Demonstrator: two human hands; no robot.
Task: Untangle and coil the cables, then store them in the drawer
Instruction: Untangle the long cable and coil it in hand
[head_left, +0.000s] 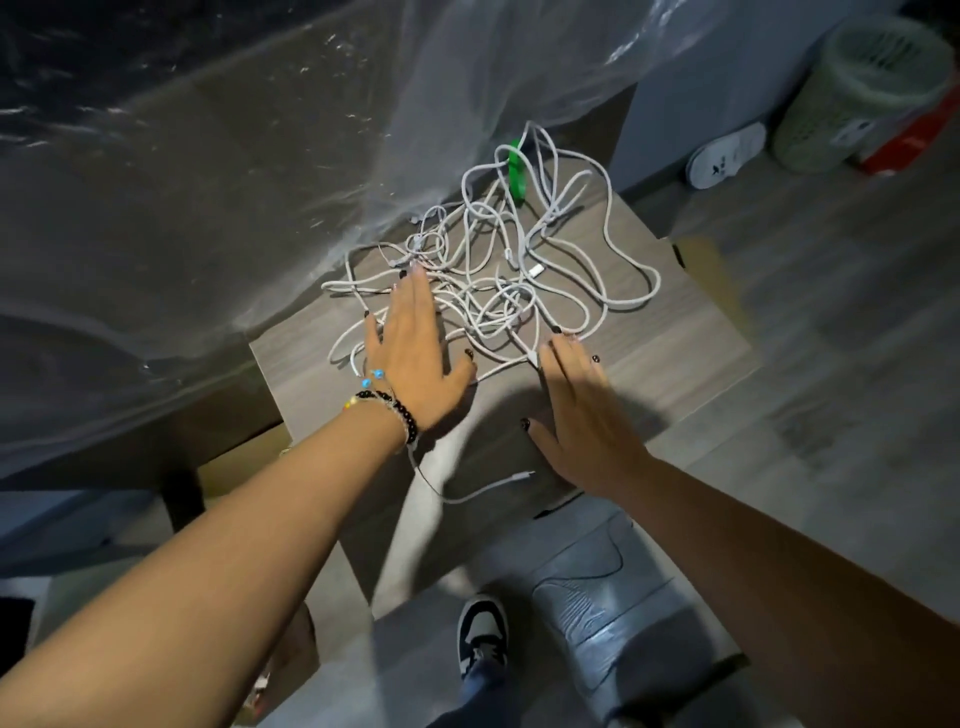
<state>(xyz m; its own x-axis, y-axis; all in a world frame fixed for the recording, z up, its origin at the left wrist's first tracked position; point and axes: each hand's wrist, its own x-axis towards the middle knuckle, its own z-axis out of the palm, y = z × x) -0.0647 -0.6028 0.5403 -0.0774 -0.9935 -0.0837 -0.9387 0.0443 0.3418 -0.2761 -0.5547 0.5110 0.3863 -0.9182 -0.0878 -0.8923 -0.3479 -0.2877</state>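
A loose heap of white cables (498, 270) lies on a small wood-grain table (675, 332), spread over its middle and far part. The cords are thin and pale, some looking braided, and they cross one another in many overlapping loops with no order to them; wide loops swing out toward the right edge, tighter ones knot together near the centre. A white connector (536, 270) shows in the thick of the heap, and one free end with a plug (522, 475) trails off the near side of the table below the wrists. At the far end of the tangle sits a bright green piece (515, 165), partly wound by cord; what it is cannot be told. The left hand (415, 353) lies flat, palm down, on the left part of the heap, its fingers straight and spread, the fingertips reaching into the loops; beaded bracelets (387, 405) circle its wrist. The right hand (587, 410) is also flat and spread, fingers straight, its fingertips at the near edge of the tangle, gripping nothing. Clear plastic sheeting (260, 156) drapes over furniture to the left and behind. A pale mesh bin (862, 93) stands on the floor at far right.
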